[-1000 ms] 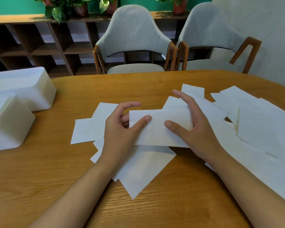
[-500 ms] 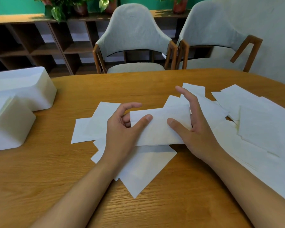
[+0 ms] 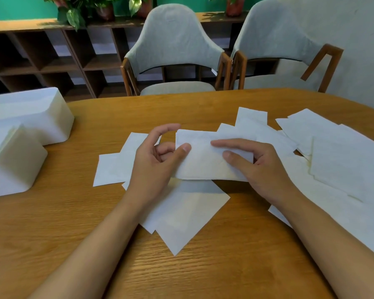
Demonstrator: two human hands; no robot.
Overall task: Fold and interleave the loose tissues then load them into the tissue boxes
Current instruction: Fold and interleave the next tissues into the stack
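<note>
Both hands grip the folded tissue (image 3: pixel 212 157) mid-surface: my left hand (image 3: pixel 158 160) pinches its left end, and my right hand (image 3: pixel 261 167), upright a second ago, has flattened over the right end. That fold looks set; tissue boxes (image 3: pixel 26 117) wait far left.

Left hand (image 3: pixel 153 167) hides the folded tissue's (image 3: pixel 212 160) left end and the loose tissues (image 3: pixel 181 214) under it; right hand (image 3: pixel 261 167) hides its right end. Nearer tissue box (image 3: pixel 11 167), left of the folded tissue, is cut by the frame edge. Far-right sheets (image 3: pixel 350 165) run out of frame. Whether the fingers pinch or just press: can't tell.
</note>
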